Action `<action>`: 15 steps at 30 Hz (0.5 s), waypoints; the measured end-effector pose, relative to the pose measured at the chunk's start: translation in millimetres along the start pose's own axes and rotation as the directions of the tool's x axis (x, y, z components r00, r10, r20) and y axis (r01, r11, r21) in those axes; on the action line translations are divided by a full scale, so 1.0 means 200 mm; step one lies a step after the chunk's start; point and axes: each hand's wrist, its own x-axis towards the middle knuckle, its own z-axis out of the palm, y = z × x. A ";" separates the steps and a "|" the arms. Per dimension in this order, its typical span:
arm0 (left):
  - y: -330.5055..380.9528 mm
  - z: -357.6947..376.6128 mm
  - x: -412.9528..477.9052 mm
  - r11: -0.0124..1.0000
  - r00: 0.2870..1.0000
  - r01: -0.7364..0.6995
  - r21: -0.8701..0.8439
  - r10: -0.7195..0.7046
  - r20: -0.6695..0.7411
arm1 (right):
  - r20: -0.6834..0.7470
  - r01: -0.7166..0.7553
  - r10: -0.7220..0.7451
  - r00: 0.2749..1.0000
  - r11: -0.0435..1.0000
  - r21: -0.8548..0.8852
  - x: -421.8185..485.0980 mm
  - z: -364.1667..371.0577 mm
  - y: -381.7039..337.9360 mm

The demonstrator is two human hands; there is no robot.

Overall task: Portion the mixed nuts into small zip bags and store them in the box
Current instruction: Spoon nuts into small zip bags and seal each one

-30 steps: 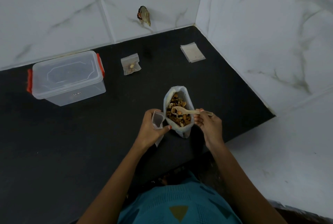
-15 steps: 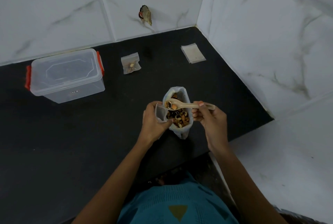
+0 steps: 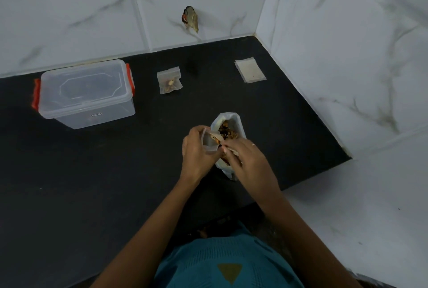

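The filling step is under way. A small clear zip bag (image 3: 205, 141) is gripped in the left hand (image 3: 196, 146), fingers curled round it so its mouth is held open. A pale wooden spoon (image 3: 213, 136) is pinched by its handle in the right hand (image 3: 247, 160), and its bowl is tipped at that mouth, with a nut or two seen on it. Whether anything has dropped in yet cannot be told.

The open white plastic pouch (image 3: 229, 115) is stood just beyond the right hand's knuckles and touches both hands, with the brown mixed nuts (image 3: 225, 130) showing inside it. Ahead of the left hand, well apart, one filled zip bag (image 3: 169, 80) is laid flat. Further off to that hand's left the clear plastic box with orange clips (image 3: 85, 95) is seen with its lid on, so nothing is stored yet, it is judged. A stack of flat empty zip bags (image 3: 250, 69) is laid far ahead of the right hand.

Next, the spoon is to be tilted fully so the load slides in. The bag's mouth must be kept wide — a slack rim and the nuts are spilled on the black counter (image 3: 115, 183).
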 end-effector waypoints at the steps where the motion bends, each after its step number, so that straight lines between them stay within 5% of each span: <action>1: 0.00 0.00 0.00 1.000 1.000 -0.001 -0.009 0.001 0.004 | 0.011 0.032 -0.032 0.999 0.999 -0.011 0.00 0.00 0.01; 5: 0.01 0.01 0.00 0.999 1.000 0.002 -0.045 -0.002 0.014 | -0.038 -0.047 0.055 0.998 0.981 0.190 0.02 -0.02 0.01; 10: 0.01 0.01 0.00 0.996 1.000 0.014 -0.084 -0.013 0.015 | -0.078 -0.016 0.036 0.996 0.969 0.245 0.01 -0.03 0.02; 15: 0.01 0.02 0.01 0.998 1.000 0.000 -0.068 0.000 -0.002 | -0.076 -0.146 0.183 0.980 0.926 0.347 0.00 -0.06 0.06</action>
